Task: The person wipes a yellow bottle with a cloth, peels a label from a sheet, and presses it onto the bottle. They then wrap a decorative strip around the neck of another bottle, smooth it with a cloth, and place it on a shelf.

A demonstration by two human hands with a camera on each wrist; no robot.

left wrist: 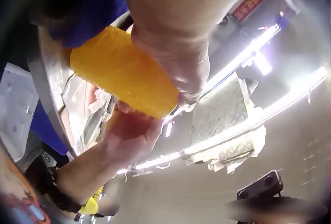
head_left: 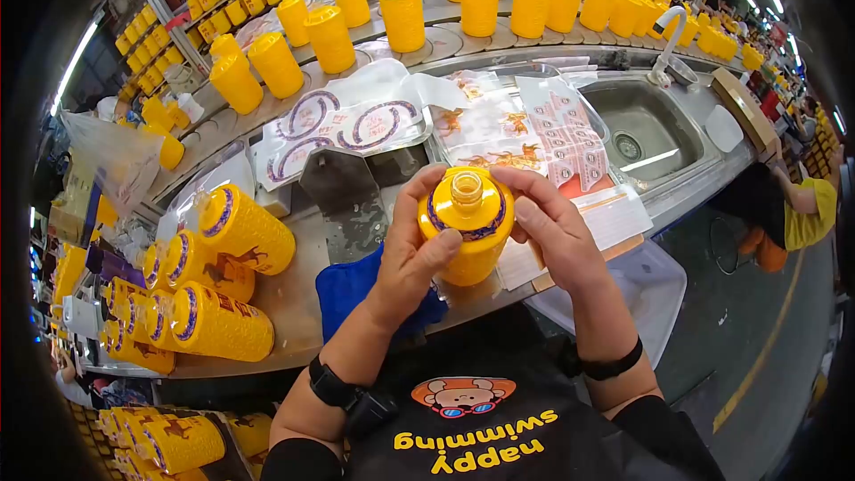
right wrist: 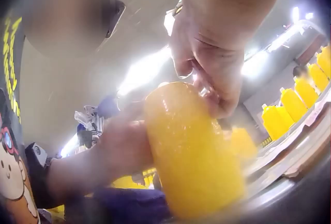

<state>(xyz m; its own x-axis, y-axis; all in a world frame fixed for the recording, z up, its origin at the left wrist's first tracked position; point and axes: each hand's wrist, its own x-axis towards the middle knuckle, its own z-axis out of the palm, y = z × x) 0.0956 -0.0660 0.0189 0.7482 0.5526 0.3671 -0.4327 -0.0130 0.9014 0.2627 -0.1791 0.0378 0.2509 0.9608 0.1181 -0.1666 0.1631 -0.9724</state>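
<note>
A yellow bottle [head_left: 469,265] with a bare, open neck is held upright between both hands in front of the chest. Around its shoulder runs a purple patterned band label [head_left: 485,230]. My left hand [head_left: 403,258] grips the bottle's left side, its thumb lying across the front by the band. From the other side my right hand [head_left: 563,236] holds the shoulder, thumb and fingers at the band's right edge. In the right wrist view the bottle's textured body [right wrist: 191,151] shows, with the right hand [right wrist: 214,63] at its top.
Sheets of purple band labels [head_left: 378,125] and orange stickers [head_left: 517,125] lie on the steel counter. Banded bottles [head_left: 223,321] lean at the left, beside a blue cloth [head_left: 347,289]. Behind, a conveyor carries yellow bottles [head_left: 403,18]. A sink [head_left: 641,129] is at right.
</note>
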